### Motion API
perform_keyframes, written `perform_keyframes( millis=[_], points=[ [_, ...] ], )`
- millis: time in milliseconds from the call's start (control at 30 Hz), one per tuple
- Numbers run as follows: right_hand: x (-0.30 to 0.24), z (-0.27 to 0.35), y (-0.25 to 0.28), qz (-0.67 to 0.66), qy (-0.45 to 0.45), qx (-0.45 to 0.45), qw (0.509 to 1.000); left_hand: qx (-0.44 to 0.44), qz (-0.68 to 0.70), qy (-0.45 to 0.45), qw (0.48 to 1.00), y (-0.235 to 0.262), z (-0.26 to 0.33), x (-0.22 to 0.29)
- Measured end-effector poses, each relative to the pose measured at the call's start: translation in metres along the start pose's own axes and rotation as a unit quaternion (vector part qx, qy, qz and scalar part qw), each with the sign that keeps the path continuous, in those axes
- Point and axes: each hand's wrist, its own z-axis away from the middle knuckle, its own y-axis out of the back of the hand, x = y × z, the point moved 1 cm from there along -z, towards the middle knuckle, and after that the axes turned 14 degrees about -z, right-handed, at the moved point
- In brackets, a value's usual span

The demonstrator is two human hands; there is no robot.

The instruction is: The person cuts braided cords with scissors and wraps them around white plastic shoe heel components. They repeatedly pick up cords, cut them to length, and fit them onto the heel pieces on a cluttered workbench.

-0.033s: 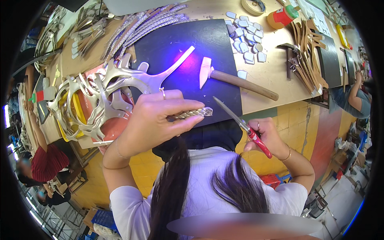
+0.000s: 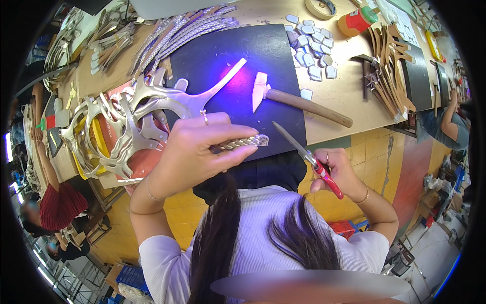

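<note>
My left hand (image 2: pixel 200 144) pinches a braided metallic strap (image 2: pixel 245 142) between thumb and fingers. Its cut-looking end sticks out to the right, and the rest is hidden in the hand. In my right hand (image 2: pixel 336 172) are red-handled scissors (image 2: pixel 291 137), their blades together and pointing up and left. The tips stay apart from the strap end, a little to its right. Beyond both hands, a hammer (image 2: pixel 309 106) with a wooden handle lies partly on a black mat (image 2: pixel 202 55). Silvery branching strap pieces (image 2: pixel 167 99) are piled left of it, one strip reaching over the mat.
Several small pale tabs (image 2: pixel 311 48) lie at the far right of the mat, near a red bottle with a green cap (image 2: pixel 358 21). Braided straps (image 2: pixel 182 35) are heaped at the far left. Brown straps (image 2: pixel 385 76) lie right. Other people sit at both sides.
The scissors' tips have shifted very slightly to the right. Both hands otherwise hold nearly the same pose, with the strap still pinched in the left.
</note>
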Motion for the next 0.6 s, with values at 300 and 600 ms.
perform_keyframes(
  millis=[300,600],
  points=[
    [0.006,-0.014,-0.035,-0.2,-0.055,-0.034,0.978,0.051,0.51,0.184,0.839,-0.039,-0.004,-0.01],
    [0.002,-0.03,-0.057,-0.18,0.008,0.019,0.983,0.099,0.567,0.148,0.804,-0.059,-0.005,-0.017]
  ],
)
